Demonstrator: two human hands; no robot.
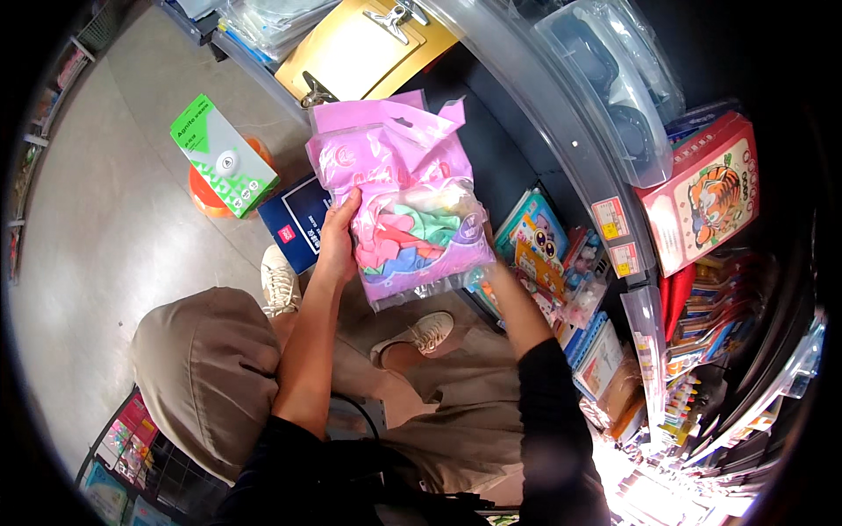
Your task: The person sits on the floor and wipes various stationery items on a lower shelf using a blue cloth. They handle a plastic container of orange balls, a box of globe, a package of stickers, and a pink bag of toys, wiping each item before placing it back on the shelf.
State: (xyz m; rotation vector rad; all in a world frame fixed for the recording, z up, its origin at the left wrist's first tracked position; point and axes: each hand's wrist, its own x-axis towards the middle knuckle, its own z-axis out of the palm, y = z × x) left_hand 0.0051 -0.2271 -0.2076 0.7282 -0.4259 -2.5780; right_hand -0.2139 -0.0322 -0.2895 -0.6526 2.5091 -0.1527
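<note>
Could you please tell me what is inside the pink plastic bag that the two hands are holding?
Through the clear window of the bag show balloons in pink, red, green and blue. The pink printed upper part hides anything behind it. The right hand is mostly covered by the bag.

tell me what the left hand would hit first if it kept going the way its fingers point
The left hand grips the edge of the pink balloon bag, fingers pointing up-picture. Past the bag, it would probably meet the yellow clipboard first, though depth is unclear.
</note>
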